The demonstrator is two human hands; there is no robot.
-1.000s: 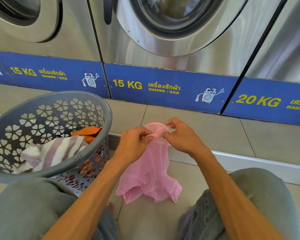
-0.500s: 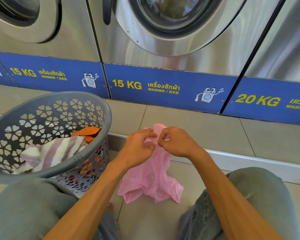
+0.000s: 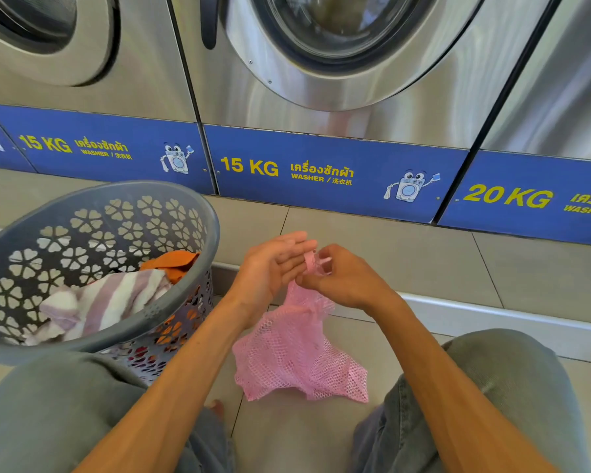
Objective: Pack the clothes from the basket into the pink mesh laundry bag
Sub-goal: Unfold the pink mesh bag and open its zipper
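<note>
The pink mesh laundry bag (image 3: 297, 356) hangs in front of me, its lower part crumpled on the tiled floor between my knees. My right hand (image 3: 347, 279) pinches the bag's top edge. My left hand (image 3: 273, 264) is beside it with fingers stretched flat against the bag's top, not gripping. A grey plastic basket (image 3: 185, 199) with flower-shaped holes stands at my left. Inside it lie a striped pink-and-white cloth (image 3: 106, 302) and an orange garment (image 3: 174, 262).
A row of steel washing machines (image 3: 321, 80) with blue 15 KG and 20 KG panels stands straight ahead on a raised tiled step (image 3: 406, 257). My knees in grey-green trousers (image 3: 512, 377) frame the bag on both sides.
My left hand has let go of the bag's top and its fingers have spread flat. My right hand still holds the top edge, now bunched narrower.
</note>
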